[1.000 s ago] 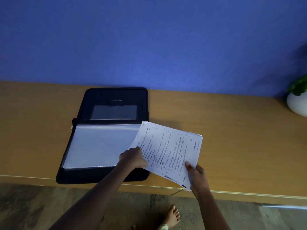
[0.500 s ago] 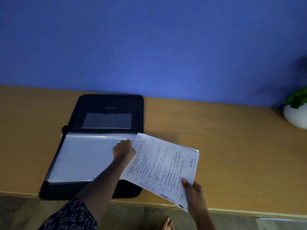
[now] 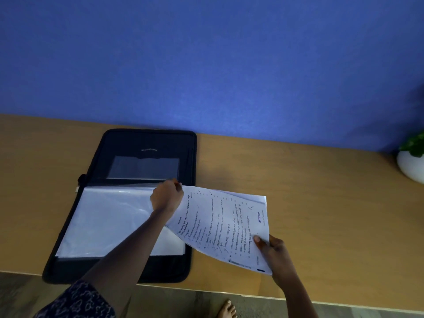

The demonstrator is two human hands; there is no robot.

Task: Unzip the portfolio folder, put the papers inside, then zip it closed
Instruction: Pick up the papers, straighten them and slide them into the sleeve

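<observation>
A black zip portfolio folder (image 3: 146,143) lies open flat on the wooden table (image 3: 321,180), its far half against the blue wall. A clear plastic sleeve (image 3: 107,219) covers its near half. The printed papers (image 3: 222,223) hang tilted over the folder's right edge. My left hand (image 3: 166,197) pinches the sleeve's upper right corner, lifted a little, right where the papers' top left corner meets it. My right hand (image 3: 273,251) grips the papers at their lower right corner, thumb on top.
A white pot with a green plant (image 3: 410,166) stands at the far right of the table. The table's front edge (image 3: 229,292) runs below the folder, with floor and a bare foot (image 3: 226,309) beneath.
My left hand has moved up from the papers' lower left edge to the sleeve's top right corner and lifted it. The papers have slid left toward the sleeve's opening.
</observation>
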